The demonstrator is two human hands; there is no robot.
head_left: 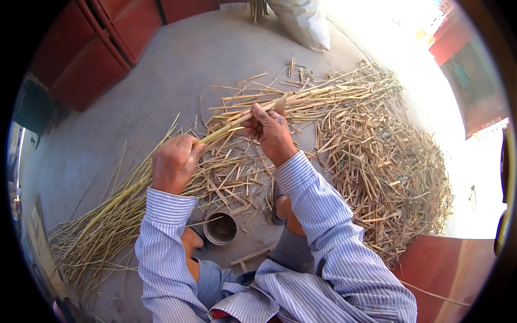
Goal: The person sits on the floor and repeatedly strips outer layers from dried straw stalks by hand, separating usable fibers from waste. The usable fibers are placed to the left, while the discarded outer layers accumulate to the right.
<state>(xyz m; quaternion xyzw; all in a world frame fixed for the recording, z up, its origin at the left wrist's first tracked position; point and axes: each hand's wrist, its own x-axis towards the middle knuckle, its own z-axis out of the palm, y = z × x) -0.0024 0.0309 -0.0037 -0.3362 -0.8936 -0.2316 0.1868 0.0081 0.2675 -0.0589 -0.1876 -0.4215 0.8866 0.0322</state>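
Note:
My left hand (175, 161) is closed around a long yellow-green stalk (219, 133), which slants from the lower left up towards the right. Farther along the same stalk, my right hand (271, 133) grips it between thumb and fingers. A small flat tan piece (280, 104) with a blade-like outline stands up beside the right fingertips; whether it is a knife or a strip of sheath I cannot tell. Something dark shows in the curl of the right fingers, too small to name. Under the left forearm spreads a bundle of thin uncut stalks (102, 226).
Straw-coloured cut stalks (344, 89) lie beyond my right hand, beside a heap of dry scraps (385, 167). A round metal pot (220, 228) stands between my feet. A white sack (302, 24) sits at the far side, red doors (81, 54) at the far left.

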